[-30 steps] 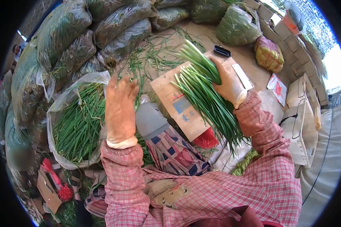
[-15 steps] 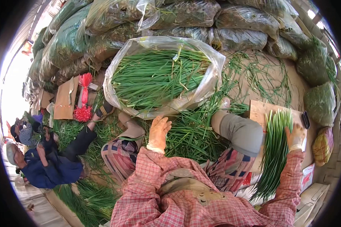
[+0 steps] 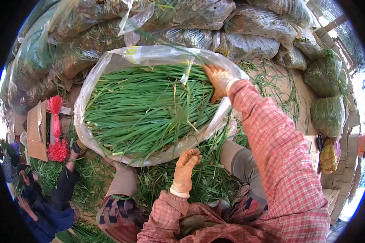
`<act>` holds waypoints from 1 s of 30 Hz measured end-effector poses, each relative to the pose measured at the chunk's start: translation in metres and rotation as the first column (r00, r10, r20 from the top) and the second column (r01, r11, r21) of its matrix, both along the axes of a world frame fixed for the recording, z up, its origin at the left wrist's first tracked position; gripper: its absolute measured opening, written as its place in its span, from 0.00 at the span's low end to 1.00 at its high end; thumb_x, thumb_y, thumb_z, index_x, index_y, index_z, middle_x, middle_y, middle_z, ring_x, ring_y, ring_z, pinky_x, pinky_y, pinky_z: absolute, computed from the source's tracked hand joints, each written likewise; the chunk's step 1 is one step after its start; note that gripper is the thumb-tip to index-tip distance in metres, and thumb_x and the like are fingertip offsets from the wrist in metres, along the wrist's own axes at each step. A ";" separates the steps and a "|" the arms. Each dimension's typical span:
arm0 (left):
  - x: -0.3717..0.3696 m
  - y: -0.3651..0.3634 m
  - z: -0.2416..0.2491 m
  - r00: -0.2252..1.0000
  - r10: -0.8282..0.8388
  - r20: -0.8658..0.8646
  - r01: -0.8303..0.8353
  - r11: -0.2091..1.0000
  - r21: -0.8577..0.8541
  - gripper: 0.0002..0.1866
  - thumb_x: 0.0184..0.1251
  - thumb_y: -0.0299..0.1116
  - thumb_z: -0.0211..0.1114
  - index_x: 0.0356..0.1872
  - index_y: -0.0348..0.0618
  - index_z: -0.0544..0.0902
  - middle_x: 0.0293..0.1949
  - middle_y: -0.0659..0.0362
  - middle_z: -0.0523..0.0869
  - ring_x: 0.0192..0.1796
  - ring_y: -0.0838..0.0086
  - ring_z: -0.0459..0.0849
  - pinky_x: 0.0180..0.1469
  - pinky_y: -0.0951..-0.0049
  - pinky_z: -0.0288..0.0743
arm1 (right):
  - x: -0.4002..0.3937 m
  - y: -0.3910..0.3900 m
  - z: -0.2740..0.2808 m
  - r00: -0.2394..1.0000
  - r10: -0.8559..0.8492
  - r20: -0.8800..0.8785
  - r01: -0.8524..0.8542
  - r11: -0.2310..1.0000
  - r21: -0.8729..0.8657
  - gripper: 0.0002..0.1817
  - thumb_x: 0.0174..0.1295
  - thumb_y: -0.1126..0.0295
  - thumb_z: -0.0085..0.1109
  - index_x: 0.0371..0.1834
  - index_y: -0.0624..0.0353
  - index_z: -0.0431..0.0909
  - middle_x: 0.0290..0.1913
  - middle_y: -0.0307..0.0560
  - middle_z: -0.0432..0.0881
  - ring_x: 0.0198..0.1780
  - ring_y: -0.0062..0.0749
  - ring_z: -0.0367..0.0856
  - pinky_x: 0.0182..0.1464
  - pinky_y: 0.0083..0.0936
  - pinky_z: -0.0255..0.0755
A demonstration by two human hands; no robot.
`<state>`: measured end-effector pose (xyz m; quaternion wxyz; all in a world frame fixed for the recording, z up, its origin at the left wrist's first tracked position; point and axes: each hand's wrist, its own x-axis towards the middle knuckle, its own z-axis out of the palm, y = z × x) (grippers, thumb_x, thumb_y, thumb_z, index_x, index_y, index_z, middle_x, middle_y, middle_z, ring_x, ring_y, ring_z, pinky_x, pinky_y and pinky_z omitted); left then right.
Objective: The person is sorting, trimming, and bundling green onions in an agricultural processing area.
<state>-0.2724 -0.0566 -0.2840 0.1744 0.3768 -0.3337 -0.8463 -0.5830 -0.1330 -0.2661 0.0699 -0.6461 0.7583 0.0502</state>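
A large clear plastic bag (image 3: 129,161) lies wide open before me, filled with long green chives (image 3: 146,101) laid lengthwise. My right hand (image 3: 220,82), in an orange glove, rests at the bag's right end on the chives, thumb and fingers apart. A blurred green leaf (image 3: 166,42) stretches from near its fingertips across the far rim. Just below the near rim, my gloved left hand (image 3: 186,168) is closed, its fingers curled together and nothing showing in them. Loose chive leaves (image 3: 158,182) cover the ground between my knees.
Stuffed plastic sacks (image 3: 251,46) are stacked along the back and right. On the left are red ties (image 3: 56,125) beside a cardboard piece (image 3: 37,130). Another person (image 3: 48,218) sits at lower left. A yellow sack (image 3: 329,156) stands at right.
My right hand has moved from the chive bunch on the board at right up to the bag's right end. My left hand's fingers have curled in. The view has shifted; my right arm now hides the bunch's place.
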 end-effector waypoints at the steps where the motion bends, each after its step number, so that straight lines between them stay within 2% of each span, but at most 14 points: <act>1: -0.001 -0.002 -0.002 1.000 -0.001 -0.003 0.001 1.000 0.027 0.13 0.62 0.28 0.54 0.47 0.37 0.73 0.43 0.58 0.78 0.46 0.71 0.76 0.48 0.73 0.69 | -0.012 -0.006 -0.002 0.988 -0.018 0.153 0.003 0.996 0.093 0.65 0.21 0.56 0.77 0.64 0.67 0.44 0.61 0.65 0.60 0.61 0.54 0.60 0.63 0.32 0.55; 3: -0.004 -0.005 -0.010 1.000 -0.009 -0.021 0.010 0.998 0.054 0.12 0.62 0.28 0.53 0.46 0.36 0.74 0.43 0.57 0.78 0.46 0.72 0.77 0.49 0.74 0.69 | -0.030 -0.010 -0.012 0.938 -0.131 0.321 0.082 0.983 0.162 0.60 0.22 0.54 0.76 0.63 0.66 0.52 0.55 0.64 0.66 0.57 0.53 0.65 0.59 0.33 0.59; 7: -0.007 -0.007 -0.021 0.998 -0.014 -0.064 0.021 0.995 0.101 0.13 0.63 0.29 0.53 0.46 0.35 0.74 0.43 0.57 0.79 0.46 0.72 0.77 0.50 0.74 0.69 | -0.031 -0.004 -0.019 0.971 -0.046 0.235 0.024 0.995 0.096 0.46 0.24 0.54 0.72 0.53 0.61 0.68 0.45 0.60 0.71 0.51 0.52 0.69 0.55 0.37 0.61; 9: -0.007 -0.007 -0.024 0.998 -0.005 -0.066 0.013 0.991 0.132 0.13 0.63 0.29 0.53 0.47 0.35 0.74 0.43 0.57 0.79 0.46 0.72 0.77 0.50 0.74 0.69 | -0.008 -0.006 0.005 0.997 0.023 0.075 -0.030 0.995 0.091 0.45 0.24 0.57 0.72 0.52 0.63 0.68 0.50 0.60 0.69 0.54 0.53 0.67 0.57 0.37 0.60; 11: -0.009 0.001 -0.036 0.991 0.042 -0.131 -0.020 0.985 0.169 0.13 0.64 0.29 0.53 0.47 0.36 0.74 0.43 0.58 0.79 0.46 0.73 0.77 0.50 0.74 0.69 | 0.000 0.009 -0.003 0.991 0.119 0.053 -0.111 0.985 -0.134 0.40 0.25 0.62 0.71 0.49 0.65 0.69 0.56 0.62 0.65 0.59 0.53 0.63 0.61 0.37 0.58; 13: -0.011 0.004 -0.036 0.990 0.008 -0.138 0.017 0.983 0.182 0.13 0.64 0.29 0.52 0.48 0.36 0.73 0.43 0.59 0.78 0.46 0.75 0.76 0.51 0.74 0.69 | -0.004 0.015 -0.019 0.930 -0.005 0.367 0.024 0.999 -0.047 0.43 0.27 0.66 0.70 0.53 0.67 0.63 0.60 0.62 0.60 0.62 0.54 0.59 0.63 0.35 0.55; 14: -0.013 0.008 -0.039 0.990 0.002 -0.139 0.025 0.982 0.189 0.13 0.64 0.29 0.52 0.48 0.36 0.73 0.43 0.59 0.77 0.46 0.75 0.75 0.51 0.74 0.69 | -0.009 0.018 -0.033 0.923 0.043 0.382 0.008 0.991 -0.131 0.46 0.27 0.68 0.70 0.56 0.64 0.59 0.56 0.63 0.65 0.58 0.56 0.64 0.59 0.36 0.61; 17: -0.014 0.016 -0.037 0.989 -0.035 -0.147 0.062 0.980 0.188 0.13 0.64 0.29 0.53 0.48 0.35 0.72 0.42 0.60 0.77 0.45 0.76 0.75 0.51 0.75 0.68 | 0.001 0.010 -0.019 0.933 -0.154 0.326 0.157 0.987 0.017 0.42 0.30 0.68 0.69 0.55 0.61 0.61 0.49 0.64 0.71 0.49 0.56 0.72 0.51 0.38 0.68; 18: -0.016 0.020 -0.033 0.986 -0.051 -0.158 0.081 0.979 0.187 0.13 0.64 0.29 0.53 0.48 0.35 0.73 0.42 0.60 0.77 0.45 0.77 0.75 0.51 0.75 0.68 | 0.002 0.006 -0.014 0.966 -0.124 0.226 0.128 0.992 -0.002 0.37 0.33 0.67 0.68 0.52 0.59 0.63 0.40 0.62 0.76 0.41 0.57 0.76 0.43 0.41 0.71; 21: -0.023 0.026 -0.016 0.970 -0.137 -0.199 0.170 0.972 0.160 0.13 0.63 0.28 0.54 0.47 0.36 0.73 0.41 0.61 0.77 0.45 0.77 0.74 0.50 0.76 0.68 | 0.007 -0.013 0.027 0.984 -0.146 0.105 0.134 0.985 0.106 0.25 0.37 0.68 0.62 0.43 0.59 0.68 0.32 0.60 0.78 0.38 0.55 0.77 0.40 0.43 0.70; 25: -0.049 0.000 0.043 0.908 -0.162 -0.387 0.222 0.968 0.114 0.13 0.61 0.29 0.57 0.46 0.38 0.72 0.40 0.63 0.75 0.45 0.81 0.71 0.51 0.80 0.64 | -0.005 -0.041 0.093 0.986 0.121 0.110 -0.129 0.989 0.069 0.23 0.33 0.63 0.62 0.36 0.60 0.75 0.32 0.60 0.78 0.37 0.53 0.77 0.39 0.39 0.70; 27: -0.069 -0.018 0.060 0.836 -0.092 -0.541 0.112 0.994 0.004 0.15 0.61 0.32 0.58 0.47 0.38 0.71 0.43 0.62 0.74 0.47 0.79 0.70 0.55 0.77 0.61 | 0.004 -0.057 0.146 0.980 0.038 0.197 -0.077 0.978 0.192 0.24 0.35 0.60 0.64 0.36 0.61 0.74 0.28 0.57 0.79 0.33 0.44 0.79 0.34 0.34 0.71; 29: -0.086 -0.028 0.071 0.785 0.136 -0.604 -0.105 0.991 0.087 0.18 0.61 0.34 0.59 0.50 0.38 0.69 0.44 0.60 0.73 0.50 0.75 0.70 0.58 0.74 0.59 | 0.038 -0.050 0.201 0.869 -0.244 0.430 0.083 0.930 0.358 0.26 0.38 0.55 0.65 0.37 0.63 0.74 0.27 0.53 0.79 0.30 0.38 0.79 0.33 0.31 0.72; 30: -0.093 -0.031 0.070 0.756 0.215 -0.618 -0.155 0.976 0.150 0.20 0.60 0.35 0.59 0.51 0.39 0.69 0.45 0.60 0.74 0.51 0.74 0.70 0.59 0.73 0.59 | 0.042 -0.041 0.200 0.793 -0.224 0.566 0.013 0.935 0.353 0.26 0.40 0.54 0.65 0.36 0.64 0.73 0.27 0.51 0.80 0.29 0.36 0.79 0.32 0.29 0.72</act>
